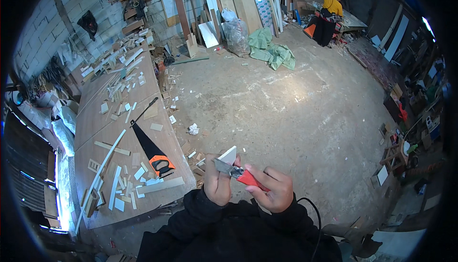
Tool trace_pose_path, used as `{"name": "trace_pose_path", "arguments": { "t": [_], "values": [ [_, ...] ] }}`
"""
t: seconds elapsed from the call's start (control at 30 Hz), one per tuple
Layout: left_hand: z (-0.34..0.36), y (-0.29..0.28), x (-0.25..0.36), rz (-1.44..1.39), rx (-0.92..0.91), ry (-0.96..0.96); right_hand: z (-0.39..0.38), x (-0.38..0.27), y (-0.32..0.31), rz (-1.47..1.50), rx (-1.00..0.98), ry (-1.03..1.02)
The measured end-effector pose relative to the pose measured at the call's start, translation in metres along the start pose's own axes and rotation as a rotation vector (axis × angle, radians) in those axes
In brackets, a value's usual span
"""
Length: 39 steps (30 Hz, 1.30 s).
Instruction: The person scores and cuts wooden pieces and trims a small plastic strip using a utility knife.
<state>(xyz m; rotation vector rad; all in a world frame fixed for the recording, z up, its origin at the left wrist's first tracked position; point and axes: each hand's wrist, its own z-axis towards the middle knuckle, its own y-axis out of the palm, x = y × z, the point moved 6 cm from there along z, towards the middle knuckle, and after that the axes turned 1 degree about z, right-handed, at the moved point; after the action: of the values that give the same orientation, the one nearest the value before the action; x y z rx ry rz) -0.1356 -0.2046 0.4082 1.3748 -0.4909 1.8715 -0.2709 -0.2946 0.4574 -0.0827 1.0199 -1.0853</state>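
My left hand [217, 183] grips a small, thin white board [229, 153] near the middle bottom of the head view, its fingers partly hidden behind it. My right hand [272, 190] is closed on a red-handled tool [250, 178] with a flat metal blade or head, which lies against the white board. Whether the blade is cutting into the board I cannot tell. Both black-sleeved forearms come in from the lower edge.
A wooden worktable [90, 119] on the left holds a handsaw [149, 145] and scattered offcuts. Boards [238, 4] and green sheeting [272, 52] are at the back wall. A person in yellow [332, 5] is at a far bench [355, 21]. Concrete floor [296, 114] spreads ahead, with clutter along the right.
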Motion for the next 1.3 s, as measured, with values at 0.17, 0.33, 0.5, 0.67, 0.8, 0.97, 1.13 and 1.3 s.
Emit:
{"name": "trace_pose_path", "arguments": {
  "t": [0.17, 0.33, 0.5, 0.67, 0.8, 0.97, 1.13, 1.3],
  "values": [
    [0.006, -0.021, 0.006, -0.088, 0.020, 0.031, 0.013, -0.002, 0.026, -0.068, 0.001, 0.038],
    [0.018, -0.050, 0.004, 0.018, 0.025, -0.079, 0.025, -0.009, 0.053, -0.108, 0.123, 0.123],
    [0.028, -0.085, 0.022, -0.194, -0.048, 0.090, 0.031, 0.023, 0.060, -0.104, 0.347, 0.312],
    [0.045, -0.119, 0.018, -0.109, -0.042, 0.093, 0.047, -0.027, 0.084, 0.026, 0.227, 0.180],
    [0.053, -0.149, 0.028, 0.077, -0.009, 0.024, 0.059, -0.048, 0.111, -0.022, 0.019, 0.211],
    [0.061, -0.182, 0.034, 0.365, -0.156, 0.123, 0.070, -0.066, 0.140, -0.188, -0.154, 0.122],
    [0.063, -0.214, 0.034, 0.385, -0.138, 0.193, 0.081, -0.082, 0.162, -0.273, -0.167, 0.055],
    [0.059, -0.235, 0.030, 0.381, -0.105, 0.259, 0.087, -0.094, 0.178, -0.263, -0.193, 0.045]
  ]
}}
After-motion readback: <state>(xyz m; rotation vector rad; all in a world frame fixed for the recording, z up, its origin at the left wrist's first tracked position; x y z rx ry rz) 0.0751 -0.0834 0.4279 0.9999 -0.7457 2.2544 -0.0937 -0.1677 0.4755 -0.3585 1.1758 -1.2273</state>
